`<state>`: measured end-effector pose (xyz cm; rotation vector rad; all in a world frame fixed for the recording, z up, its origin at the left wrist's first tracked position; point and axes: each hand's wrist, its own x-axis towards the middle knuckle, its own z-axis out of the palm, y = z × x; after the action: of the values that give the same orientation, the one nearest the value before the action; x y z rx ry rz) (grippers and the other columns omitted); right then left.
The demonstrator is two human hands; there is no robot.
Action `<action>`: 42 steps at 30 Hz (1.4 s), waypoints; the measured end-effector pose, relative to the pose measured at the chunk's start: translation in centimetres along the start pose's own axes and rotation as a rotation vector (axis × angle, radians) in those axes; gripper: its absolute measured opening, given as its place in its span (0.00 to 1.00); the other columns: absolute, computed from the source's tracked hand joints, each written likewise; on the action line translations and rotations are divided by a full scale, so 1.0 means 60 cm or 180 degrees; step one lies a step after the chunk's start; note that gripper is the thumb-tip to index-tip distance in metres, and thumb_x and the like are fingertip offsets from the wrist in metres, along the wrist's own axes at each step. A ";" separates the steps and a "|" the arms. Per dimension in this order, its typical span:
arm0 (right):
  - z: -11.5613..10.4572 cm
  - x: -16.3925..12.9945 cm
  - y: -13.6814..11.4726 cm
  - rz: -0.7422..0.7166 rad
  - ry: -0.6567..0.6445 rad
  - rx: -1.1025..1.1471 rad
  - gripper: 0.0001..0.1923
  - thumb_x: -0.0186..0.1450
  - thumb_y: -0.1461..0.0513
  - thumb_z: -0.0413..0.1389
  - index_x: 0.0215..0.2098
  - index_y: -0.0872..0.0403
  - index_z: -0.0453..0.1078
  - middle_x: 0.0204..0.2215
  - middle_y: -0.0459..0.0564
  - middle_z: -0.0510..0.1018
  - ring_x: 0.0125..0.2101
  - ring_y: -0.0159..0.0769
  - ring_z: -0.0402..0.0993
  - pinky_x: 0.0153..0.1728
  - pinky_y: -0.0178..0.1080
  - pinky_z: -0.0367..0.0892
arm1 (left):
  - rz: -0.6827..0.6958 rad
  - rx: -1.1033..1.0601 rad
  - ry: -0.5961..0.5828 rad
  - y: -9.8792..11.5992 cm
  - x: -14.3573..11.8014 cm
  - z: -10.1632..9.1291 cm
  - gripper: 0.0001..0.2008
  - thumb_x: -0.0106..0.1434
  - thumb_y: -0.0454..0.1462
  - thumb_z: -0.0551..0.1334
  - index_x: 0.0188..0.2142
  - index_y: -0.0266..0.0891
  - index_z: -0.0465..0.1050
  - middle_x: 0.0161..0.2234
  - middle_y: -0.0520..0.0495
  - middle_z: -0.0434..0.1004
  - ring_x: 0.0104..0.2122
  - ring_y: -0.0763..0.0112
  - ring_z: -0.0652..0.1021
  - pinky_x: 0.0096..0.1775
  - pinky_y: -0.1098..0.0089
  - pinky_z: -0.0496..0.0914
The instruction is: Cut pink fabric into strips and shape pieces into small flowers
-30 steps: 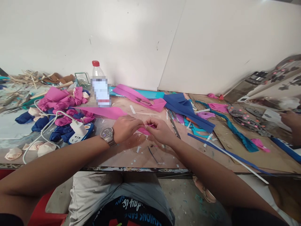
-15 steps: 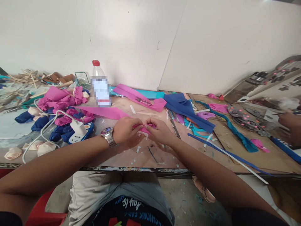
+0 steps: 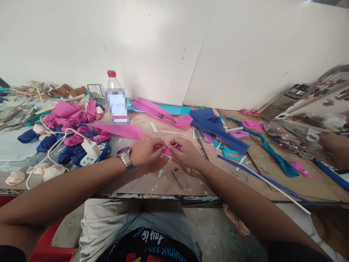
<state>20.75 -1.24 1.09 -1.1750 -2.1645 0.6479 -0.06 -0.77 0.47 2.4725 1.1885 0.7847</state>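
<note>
Close together over the middle of the table, my left hand (image 3: pixel 145 151) and my right hand (image 3: pixel 183 152) pinch a pink fabric strip (image 3: pixel 122 130) between thumbs and fingertips. Its long free part trails off to the left past the bottle, while a short bunched piece shows between and below my fingers. The fingers cover most of the gripped part. A second pink strip (image 3: pixel 160 113) lies folded behind my hands. Beside it on the right rest dark blue strips (image 3: pixel 209 125).
At left are pink and blue fabric flowers (image 3: pixel 69 114), a power strip (image 3: pixel 94 155) with a white cable, and a red-capped bottle (image 3: pixel 116 98). Scissors (image 3: pixel 201 143) lie right of my hands. A white stick (image 3: pixel 275 187) overhangs the front edge. Another person's hand (image 3: pixel 334 145) is far right.
My fingertips have moved slightly apart, and more of the pink strip shows between them. My left wrist has turned a little. The other person's hand at far right has shifted slightly left.
</note>
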 end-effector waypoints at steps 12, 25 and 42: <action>-0.006 0.002 0.004 -0.0076 0.0032 -0.0094 0.08 0.66 0.60 0.55 0.33 0.54 0.74 0.29 0.47 0.77 0.31 0.36 0.70 0.35 0.37 0.61 | -0.0095 0.0076 -0.0101 0.002 0.002 -0.005 0.15 0.68 0.45 0.57 0.39 0.44 0.82 0.32 0.47 0.83 0.28 0.68 0.77 0.31 0.69 0.63; -0.016 0.005 0.007 0.0174 0.0012 0.0287 0.08 0.63 0.59 0.57 0.30 0.55 0.75 0.26 0.45 0.77 0.29 0.34 0.70 0.33 0.36 0.61 | -0.0205 -0.0457 -0.0322 0.003 0.006 -0.021 0.19 0.68 0.44 0.54 0.25 0.38 0.73 0.21 0.51 0.70 0.24 0.72 0.68 0.28 0.71 0.59; -0.029 0.009 0.019 -0.0043 -0.0041 0.0054 0.07 0.64 0.60 0.57 0.32 0.56 0.74 0.28 0.46 0.78 0.30 0.33 0.71 0.34 0.35 0.62 | -0.0361 -0.0744 -0.0631 -0.005 0.011 -0.018 0.19 0.69 0.46 0.54 0.28 0.37 0.72 0.23 0.52 0.70 0.25 0.73 0.68 0.28 0.71 0.56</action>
<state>22.36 0.02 1.72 -1.1495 -2.1716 0.6683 -0.58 -0.06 1.44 2.2140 1.0878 0.5946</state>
